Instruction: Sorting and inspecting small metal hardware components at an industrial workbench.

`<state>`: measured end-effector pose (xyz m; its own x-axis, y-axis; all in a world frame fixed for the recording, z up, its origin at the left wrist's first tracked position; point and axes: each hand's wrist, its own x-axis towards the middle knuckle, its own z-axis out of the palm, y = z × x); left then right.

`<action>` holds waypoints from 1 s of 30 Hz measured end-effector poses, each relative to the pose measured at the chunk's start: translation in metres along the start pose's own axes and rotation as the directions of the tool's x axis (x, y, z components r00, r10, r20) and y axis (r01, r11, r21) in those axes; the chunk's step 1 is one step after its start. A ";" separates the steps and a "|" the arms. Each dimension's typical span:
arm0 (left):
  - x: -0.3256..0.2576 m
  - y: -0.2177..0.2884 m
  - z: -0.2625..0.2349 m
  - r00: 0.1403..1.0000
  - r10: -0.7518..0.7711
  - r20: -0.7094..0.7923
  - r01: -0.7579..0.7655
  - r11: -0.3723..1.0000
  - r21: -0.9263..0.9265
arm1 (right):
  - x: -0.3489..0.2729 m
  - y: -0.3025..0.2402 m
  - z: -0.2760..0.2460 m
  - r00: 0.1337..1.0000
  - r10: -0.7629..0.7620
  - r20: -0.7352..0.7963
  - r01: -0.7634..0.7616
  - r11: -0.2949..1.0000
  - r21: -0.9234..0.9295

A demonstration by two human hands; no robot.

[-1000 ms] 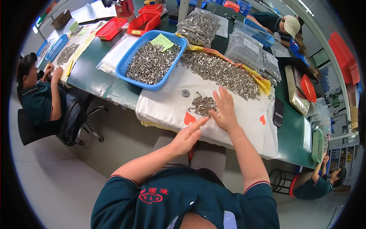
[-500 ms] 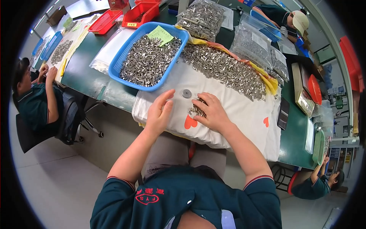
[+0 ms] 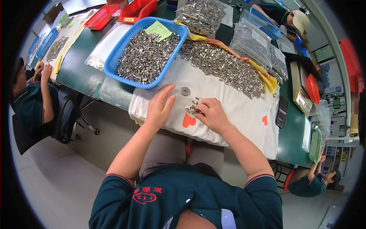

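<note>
My left hand [image 3: 161, 107] is open, its thumb apart from the fingers, resting edge-down on the white cloth [image 3: 244, 131] with nothing in it. My right hand [image 3: 215, 115] bends its fingers and thumb in over a small group of short metal cylinders [image 3: 190, 108]; the pieces under the fingertips are partly hidden. Just beyond, between the hands, lies a round grey metal disc [image 3: 185, 91] with a hole in its centre. A blue perforated basket [image 3: 108, 63] full of similar cylinders stands beyond my left hand, with a green paper note [image 3: 159, 30] on top.
Loose cylinders [image 3: 225, 70] spread along the cloth's far side. Behind them are filled plastic bags [image 3: 200, 19]. A dark flat phone-like object [image 3: 281, 111] lies at right, red bins [image 3: 138, 10] at far left. Co-workers sit at left [image 3: 32, 101], far right [image 3: 282, 17] and lower right [image 3: 314, 183].
My right hand's fingers have drawn in from a spread over the cylinders to a curled grip, uncovering some pieces. My left hand stays open. The whole view has shifted slightly.
</note>
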<state>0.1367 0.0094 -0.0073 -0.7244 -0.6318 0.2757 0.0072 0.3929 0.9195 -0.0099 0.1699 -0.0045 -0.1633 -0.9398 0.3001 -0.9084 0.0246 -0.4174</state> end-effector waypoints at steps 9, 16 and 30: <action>-0.002 -0.004 -0.002 0.999 0.026 -0.022 -0.026 0.999 0.027 | 0.000 -0.002 0.004 1.000 0.009 0.028 -0.007 0.997 -0.078; -0.003 -0.002 -0.001 0.997 0.071 -0.037 -0.071 0.997 0.008 | 0.013 -0.007 -0.001 0.976 0.198 0.095 -0.195 0.980 -0.047; -0.002 0.002 -0.010 0.997 0.082 -0.013 -0.083 0.992 -0.098 | 0.056 -0.012 -0.020 0.832 0.463 0.306 -0.494 0.869 0.028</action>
<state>0.1452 0.0043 -0.0035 -0.7124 -0.6059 0.3541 0.1350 0.3769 0.9164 -0.0157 0.1237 0.0341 -0.4390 -0.8746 -0.2058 -0.6981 0.4762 -0.5346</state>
